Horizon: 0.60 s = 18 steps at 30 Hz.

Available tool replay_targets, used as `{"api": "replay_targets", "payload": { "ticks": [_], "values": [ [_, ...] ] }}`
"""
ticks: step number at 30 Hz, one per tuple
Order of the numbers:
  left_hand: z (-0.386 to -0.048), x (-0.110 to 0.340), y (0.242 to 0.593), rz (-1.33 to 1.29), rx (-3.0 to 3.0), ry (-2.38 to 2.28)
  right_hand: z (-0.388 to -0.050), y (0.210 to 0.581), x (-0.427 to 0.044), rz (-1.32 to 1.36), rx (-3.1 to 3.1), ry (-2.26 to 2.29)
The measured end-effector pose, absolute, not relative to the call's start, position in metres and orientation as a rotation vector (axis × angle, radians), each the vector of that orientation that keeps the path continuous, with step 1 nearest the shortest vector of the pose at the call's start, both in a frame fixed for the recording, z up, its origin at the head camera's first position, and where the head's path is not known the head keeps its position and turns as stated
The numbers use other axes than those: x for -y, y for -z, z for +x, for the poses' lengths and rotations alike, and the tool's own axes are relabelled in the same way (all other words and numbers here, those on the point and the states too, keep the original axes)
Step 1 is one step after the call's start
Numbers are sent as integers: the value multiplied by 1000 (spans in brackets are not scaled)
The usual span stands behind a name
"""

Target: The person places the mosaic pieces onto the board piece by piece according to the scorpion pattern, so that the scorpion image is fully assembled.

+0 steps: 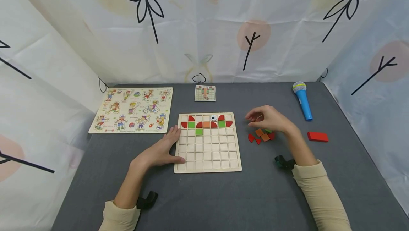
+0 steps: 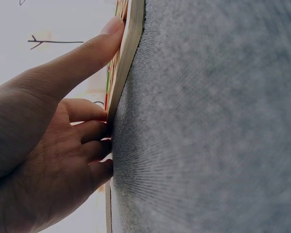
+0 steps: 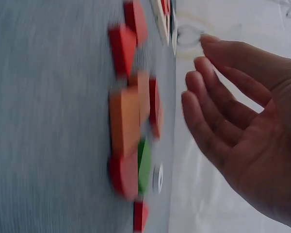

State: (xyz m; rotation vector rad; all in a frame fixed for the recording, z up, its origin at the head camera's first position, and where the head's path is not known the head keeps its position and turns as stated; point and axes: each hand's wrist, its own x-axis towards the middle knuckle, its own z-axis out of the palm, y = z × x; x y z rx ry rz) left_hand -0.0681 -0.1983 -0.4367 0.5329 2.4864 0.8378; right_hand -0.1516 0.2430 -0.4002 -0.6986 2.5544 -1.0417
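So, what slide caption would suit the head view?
Left hand touches a pale wooden grid board; right hand hovers by loose red, orange and green pieces.

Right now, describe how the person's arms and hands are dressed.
The left sleeve and right sleeve are beige, their cuffs ending on the forearms. Near each cuff, at the forearm's inner side, shows a small dark piece, one left, one right. The left hand and right hand wear no gloves. No cables show.
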Motion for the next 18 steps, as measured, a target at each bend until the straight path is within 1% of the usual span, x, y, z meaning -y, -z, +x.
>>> {"api": "replay_targets", "payload": {
  "ticks": [9,18],
  "values": [
    [-69,197,436,533,-2480,-824,-147,403,-282,-586,-2606,889],
    [-69,197,436,528,-2480,-816,-141,407,-295,-556,-2627,798]
  ]
}}
